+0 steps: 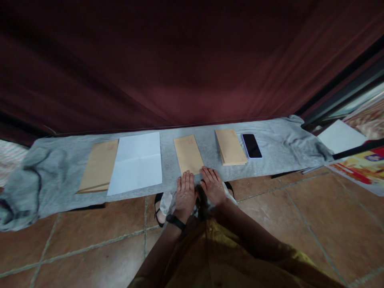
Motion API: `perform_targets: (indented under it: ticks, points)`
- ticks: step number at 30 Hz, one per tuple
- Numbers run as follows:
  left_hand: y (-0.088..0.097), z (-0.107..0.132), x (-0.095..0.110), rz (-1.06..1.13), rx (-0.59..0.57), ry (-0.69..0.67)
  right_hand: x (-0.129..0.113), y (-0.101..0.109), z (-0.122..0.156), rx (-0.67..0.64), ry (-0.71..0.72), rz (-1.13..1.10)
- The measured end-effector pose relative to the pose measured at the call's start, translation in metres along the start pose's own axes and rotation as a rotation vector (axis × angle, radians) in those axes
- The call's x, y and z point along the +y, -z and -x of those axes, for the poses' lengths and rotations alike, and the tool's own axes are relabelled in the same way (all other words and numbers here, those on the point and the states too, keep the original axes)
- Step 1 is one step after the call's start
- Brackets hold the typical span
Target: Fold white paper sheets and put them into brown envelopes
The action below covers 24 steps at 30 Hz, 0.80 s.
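A single brown envelope (188,152) lies flat in front of me on a grey cloth. My left hand (185,190) rests at its near edge, palm down, with the fingers stretched out. On the near right corner my right hand (212,185) lies flat too, fingers extended and holding nothing. To the left is a white sheet of paper (138,162) with a faint crease, partly covering a stack of brown envelopes (99,164). Another pile of brown envelopes (231,147) sits to the right, beside a dark-screened phone (252,146) in a pale purple case.
The grey cloth (279,140) covers a long narrow surface and bunches up at both ends. Behind it hangs a dark red curtain (192,80). At the right are a white sheet (342,137) and a colourful printed package (360,170). Brown floor tiles (276,224) show below.
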<state>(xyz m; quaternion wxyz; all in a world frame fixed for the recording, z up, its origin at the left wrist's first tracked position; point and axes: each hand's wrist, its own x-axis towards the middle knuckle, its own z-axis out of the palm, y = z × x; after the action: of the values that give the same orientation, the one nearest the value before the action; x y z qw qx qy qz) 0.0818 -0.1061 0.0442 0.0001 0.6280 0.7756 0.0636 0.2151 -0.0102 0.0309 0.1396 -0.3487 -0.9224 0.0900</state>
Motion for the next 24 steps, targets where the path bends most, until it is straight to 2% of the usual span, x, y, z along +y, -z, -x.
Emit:
perform_targets:
  ticks: [4, 10, 13, 24]
  points:
    - [-0.001, 0.0, 0.001, -0.012, 0.009, -0.01, -0.001, 0.004, -0.001, 0.009, -0.007, 0.005]
    - [-0.008, 0.001, -0.003, -0.018, 0.041, -0.015, -0.024, 0.005, -0.013, -0.024, 0.127, -0.062]
    - [-0.01, 0.002, -0.004, -0.011, 0.044, -0.024, -0.03, 0.002, -0.019, -0.037, 0.139, -0.105]
    - [-0.006, 0.002, -0.002, -0.047, 0.01, -0.013, -0.013, -0.007, -0.012, -0.041, 0.108, -0.113]
